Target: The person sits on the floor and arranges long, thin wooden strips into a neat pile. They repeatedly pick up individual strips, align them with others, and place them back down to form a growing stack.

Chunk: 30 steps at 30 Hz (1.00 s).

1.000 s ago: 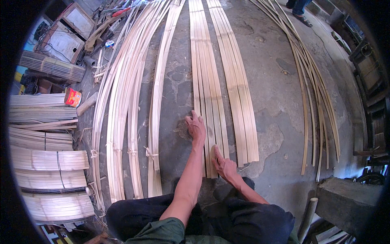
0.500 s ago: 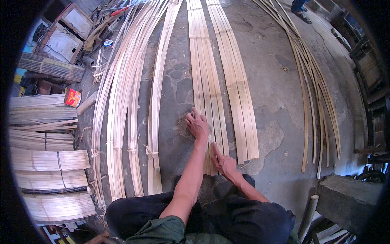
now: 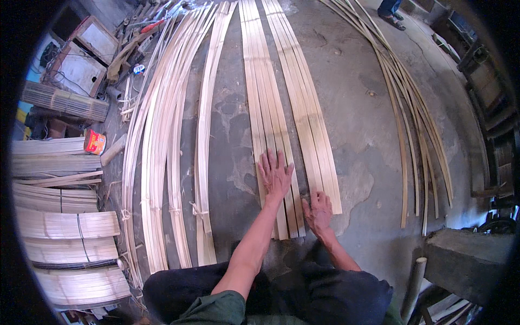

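Long pale bamboo strips lie side by side on the floor in two flat rows running away from me. My left hand (image 3: 276, 174) is open, its fingers spread flat over the strips of the left row (image 3: 264, 92). Close to the near end of the right row (image 3: 304, 97), my right hand (image 3: 318, 212) rests with its fingers slightly bent and apart. Its fingertips cover the ends of some strips there, and its thumb lies toward the gap between the rows. Nothing is held in either hand.
Tied bundles of bamboo strips (image 3: 154, 162) lie to the left, beside stacked shorter bundles (image 3: 73, 225) and a red tin (image 3: 95, 142). Loose thin strips (image 3: 411, 108) curve along the right. A concrete block (image 3: 460, 260) stands at the lower right. Another person's foot (image 3: 392, 20) shows far right.
My left hand has moved right, from the left row's edge onto its strips, and spread flat. My right hand has shifted right to the other row's near end, its pointing finger no longer stretched out.
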### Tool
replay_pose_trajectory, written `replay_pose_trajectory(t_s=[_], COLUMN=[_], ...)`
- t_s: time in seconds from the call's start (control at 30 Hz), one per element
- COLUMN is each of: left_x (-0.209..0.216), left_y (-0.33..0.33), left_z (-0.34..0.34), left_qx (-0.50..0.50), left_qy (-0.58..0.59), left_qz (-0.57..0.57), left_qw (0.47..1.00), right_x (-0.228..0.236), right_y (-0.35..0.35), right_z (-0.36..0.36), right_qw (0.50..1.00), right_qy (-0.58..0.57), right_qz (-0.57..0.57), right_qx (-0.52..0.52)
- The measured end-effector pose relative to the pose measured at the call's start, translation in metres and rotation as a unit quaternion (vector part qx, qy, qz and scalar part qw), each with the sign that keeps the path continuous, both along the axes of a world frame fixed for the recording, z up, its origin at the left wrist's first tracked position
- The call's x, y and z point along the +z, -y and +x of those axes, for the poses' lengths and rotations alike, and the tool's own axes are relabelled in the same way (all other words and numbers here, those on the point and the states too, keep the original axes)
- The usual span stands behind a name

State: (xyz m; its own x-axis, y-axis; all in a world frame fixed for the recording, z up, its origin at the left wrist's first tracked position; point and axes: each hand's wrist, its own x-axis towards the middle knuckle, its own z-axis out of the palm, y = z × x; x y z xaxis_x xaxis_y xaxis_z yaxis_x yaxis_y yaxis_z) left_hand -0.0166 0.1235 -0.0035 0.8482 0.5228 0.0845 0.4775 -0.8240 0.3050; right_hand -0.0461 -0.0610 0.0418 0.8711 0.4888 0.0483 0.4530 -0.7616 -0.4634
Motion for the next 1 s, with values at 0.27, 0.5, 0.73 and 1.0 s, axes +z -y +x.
replay_pose_trajectory(t_s=[0.27,0.5,0.73,1.0], left_x=[-0.004,0.003,-0.005,0.001], left_y=[-0.001,0.009,0.006,0.008], left_z=[-0.001,0.006,0.003,0.002], left_qx=[-0.106,-0.095,-0.088,-0.086], left_qy=[0.004,-0.003,0.007,-0.021], left_qz=[0.015,0.013,0.041,0.042], left_qw=[0.994,0.995,0.995,0.995], right_x=[-0.003,-0.016,0.007,-0.017], right_y=[0.006,0.012,0.012,0.015], right_z=[0.017,0.025,0.017,-0.003], right_qw=[0.999,0.994,0.980,0.980], right_qy=[-0.038,-0.048,-0.129,-0.114], right_qz=[0.034,0.098,0.120,0.151], right_qx=[-0.001,-0.015,-0.090,-0.056])
